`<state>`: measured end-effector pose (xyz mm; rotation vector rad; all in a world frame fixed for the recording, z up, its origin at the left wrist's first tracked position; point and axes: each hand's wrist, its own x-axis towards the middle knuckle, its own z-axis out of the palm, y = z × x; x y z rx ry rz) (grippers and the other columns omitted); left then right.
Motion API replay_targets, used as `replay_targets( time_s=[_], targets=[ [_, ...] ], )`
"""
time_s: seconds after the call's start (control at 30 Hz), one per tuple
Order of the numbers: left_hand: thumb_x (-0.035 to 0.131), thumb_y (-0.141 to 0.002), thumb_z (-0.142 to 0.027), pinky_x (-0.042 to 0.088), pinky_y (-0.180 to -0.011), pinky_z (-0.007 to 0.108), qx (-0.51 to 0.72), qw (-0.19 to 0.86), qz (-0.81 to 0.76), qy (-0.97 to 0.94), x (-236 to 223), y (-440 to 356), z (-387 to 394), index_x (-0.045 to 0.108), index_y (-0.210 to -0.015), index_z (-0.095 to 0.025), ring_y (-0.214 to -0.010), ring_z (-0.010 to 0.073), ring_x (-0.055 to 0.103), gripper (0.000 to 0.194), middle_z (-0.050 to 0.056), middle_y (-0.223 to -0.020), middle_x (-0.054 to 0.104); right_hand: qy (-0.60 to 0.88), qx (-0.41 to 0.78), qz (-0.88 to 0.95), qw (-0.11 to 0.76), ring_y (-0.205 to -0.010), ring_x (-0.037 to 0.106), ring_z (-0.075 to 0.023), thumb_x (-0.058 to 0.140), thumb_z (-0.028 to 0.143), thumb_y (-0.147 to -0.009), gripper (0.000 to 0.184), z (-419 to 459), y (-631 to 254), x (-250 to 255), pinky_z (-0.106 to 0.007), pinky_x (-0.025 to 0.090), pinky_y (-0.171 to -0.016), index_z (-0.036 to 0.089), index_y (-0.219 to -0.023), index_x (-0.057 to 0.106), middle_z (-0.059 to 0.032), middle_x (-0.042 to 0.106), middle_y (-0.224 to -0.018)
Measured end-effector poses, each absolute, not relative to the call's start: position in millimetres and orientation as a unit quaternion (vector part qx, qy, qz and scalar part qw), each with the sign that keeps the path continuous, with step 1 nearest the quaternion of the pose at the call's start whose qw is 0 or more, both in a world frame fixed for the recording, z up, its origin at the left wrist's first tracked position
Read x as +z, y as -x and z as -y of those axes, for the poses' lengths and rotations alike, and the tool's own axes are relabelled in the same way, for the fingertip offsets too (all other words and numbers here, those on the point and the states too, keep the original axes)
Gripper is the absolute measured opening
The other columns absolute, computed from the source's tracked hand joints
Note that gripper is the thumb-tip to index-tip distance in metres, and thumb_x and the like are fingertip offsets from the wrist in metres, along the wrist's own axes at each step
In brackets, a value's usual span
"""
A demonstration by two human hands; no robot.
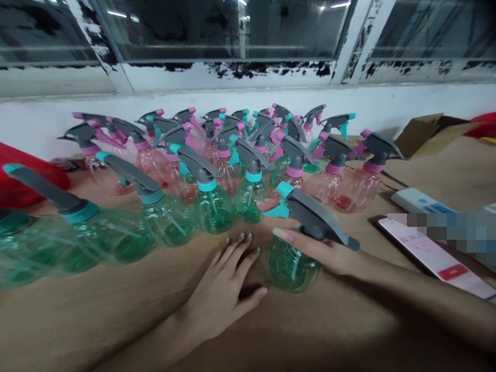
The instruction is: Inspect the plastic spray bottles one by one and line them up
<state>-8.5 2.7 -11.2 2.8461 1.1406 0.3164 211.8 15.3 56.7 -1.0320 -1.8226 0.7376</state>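
Two bare hands at a table (127, 320), seen from the wearer's head. The right hand (329, 253) is closed about the neck of a green spray bottle (292, 268), its forearm entering low from the table's right side. The thumb lies straight across the near face of the neck, pointing left; a fingertip shows beyond the trigger (278, 209), and the remaining fingers are hidden behind the bottle. The bottle is just right of the table's middle, nearer the wearer than the rows; its grey spray head (310, 209) points toward the far left corner, the lever slanting back above the hand. Whether its base touches the table cannot be told.

The left hand (227, 284) grips nothing. It lies palm down on the table, left of the held bottle and apart from it, its forearm rising from the near edge. The fingers are slightly parted and extended toward the far edge; the thumb is spread out to the right.

Beyond the hands, green bottles (213, 206) form a front row running to the table's left side, with pink bottles (358, 188) among those massed behind, toward the far edge. A phone (437, 253) lies at right, near the right forearm; a cardboard box (430, 137) stands toward the far right corner.
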Motion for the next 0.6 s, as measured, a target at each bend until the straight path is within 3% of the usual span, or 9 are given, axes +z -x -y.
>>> replay_targets(
  time_s=[0.1,0.37,0.6],
  targets=[
    [0.052,-0.091,-0.05,0.028,-0.108,0.049,0.102,0.033,-0.37,-0.923,-10.3,8.3,-2.7,0.04,-0.138,-0.014,-0.136,0.0296,0.029,0.06,0.014,-0.148,0.034,0.429,0.302,0.734,0.431,-0.062,0.057,-0.0163,0.061,0.043,-0.081,0.037,-15.4,-213.3,52.7,-0.033,0.051,-0.062,0.027,-0.115,0.06,-0.0004,0.063,-0.079],
    [0.052,-0.091,-0.051,0.03,-0.108,0.049,0.094,0.032,-0.373,-0.923,-11.1,7.7,-3.1,0.042,-0.137,-0.013,-0.136,0.0307,0.029,0.06,0.015,-0.147,0.035,0.408,0.303,0.737,0.446,-0.057,0.049,-0.0136,0.06,0.047,-0.081,0.029,-14.7,-212.5,57.2,-0.03,0.045,-0.056,0.026,-0.101,0.06,0.0018,0.056,-0.073],
    [0.051,-0.091,-0.051,0.03,-0.107,0.049,0.098,0.03,-0.372,-0.923,-10.7,8.1,-2.7,0.041,-0.137,-0.014,-0.136,0.0302,0.029,0.06,0.014,-0.148,0.034,0.447,0.291,0.711,0.458,-0.053,0.048,-0.0142,0.062,0.049,-0.078,0.028,-13.7,-207.2,67.3,-0.031,0.04,-0.05,0.025,-0.07,0.051,0.0028,0.05,-0.061]
  ],
)
